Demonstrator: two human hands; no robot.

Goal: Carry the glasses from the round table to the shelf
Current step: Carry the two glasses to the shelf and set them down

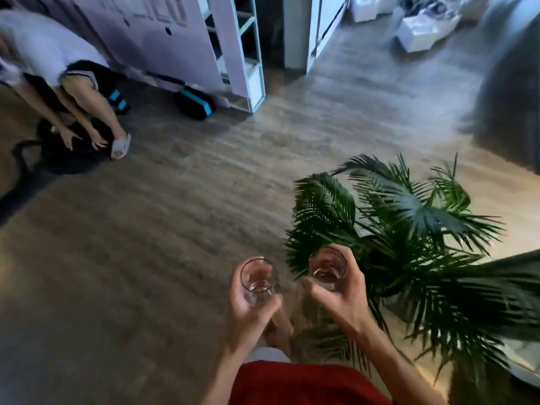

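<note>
I hold two clear drinking glasses upright in front of my chest, low in the head view. My left hand [248, 305] is wrapped around the left glass [258, 277]. My right hand [342, 290] grips the right glass [328, 268] beside it, a little higher. Both glasses look empty. A white open shelf unit [245, 51] stands across the wooden floor at the top centre. The round table is not in view.
A leafy palm plant [409, 229] stands close on my right. A person [58, 68] bends down over a dark bag [67, 153] on the floor at far left. A black and blue case [195, 105] lies by the shelf foot. White boxes [423, 27] sit far right.
</note>
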